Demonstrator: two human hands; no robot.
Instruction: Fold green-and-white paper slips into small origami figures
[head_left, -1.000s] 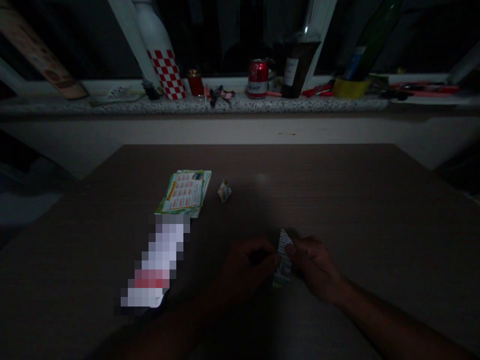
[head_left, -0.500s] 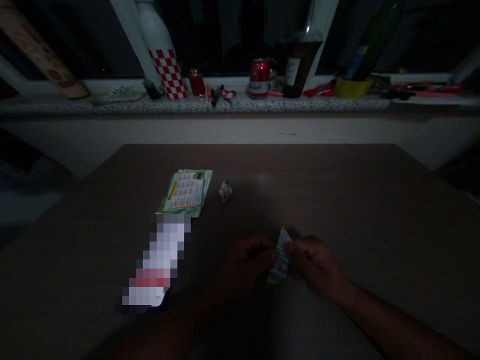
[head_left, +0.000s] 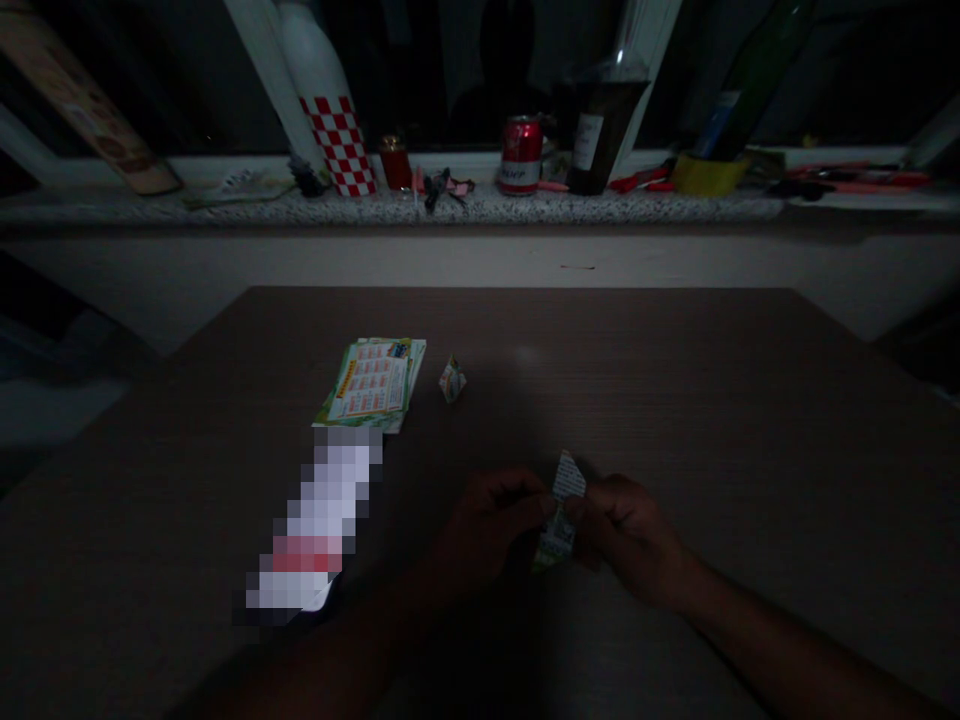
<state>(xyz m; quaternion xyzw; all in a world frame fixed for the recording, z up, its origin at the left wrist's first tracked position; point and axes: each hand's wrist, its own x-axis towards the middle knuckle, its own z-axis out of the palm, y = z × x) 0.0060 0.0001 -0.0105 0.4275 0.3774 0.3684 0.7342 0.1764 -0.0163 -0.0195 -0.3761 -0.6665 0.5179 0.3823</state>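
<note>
The scene is dim. A small folded piece of printed paper [head_left: 561, 510] is pinched between both my hands just above a brown table [head_left: 712, 400]. My left hand [head_left: 487, 525] grips its left side with closed fingers. My right hand [head_left: 626, 535] grips its right side, fingers curled. A small folded paper shape [head_left: 451, 379] lies farther back on the table, apart from my hands. Left of it sits a stack of printed cards [head_left: 373, 383] with a calendar on top.
A blurred-out flat object [head_left: 315, 525] lies on the table at my left. Behind the table runs a stone windowsill [head_left: 225, 208] carrying a red-checked bottle [head_left: 326, 100], a red can [head_left: 520, 154], dark bottles [head_left: 600, 125], a tape roll [head_left: 705, 175] and small clutter.
The folded paper has tilted slightly between my fingers, its lower end swinging left. Both hands stay in the same place.
</note>
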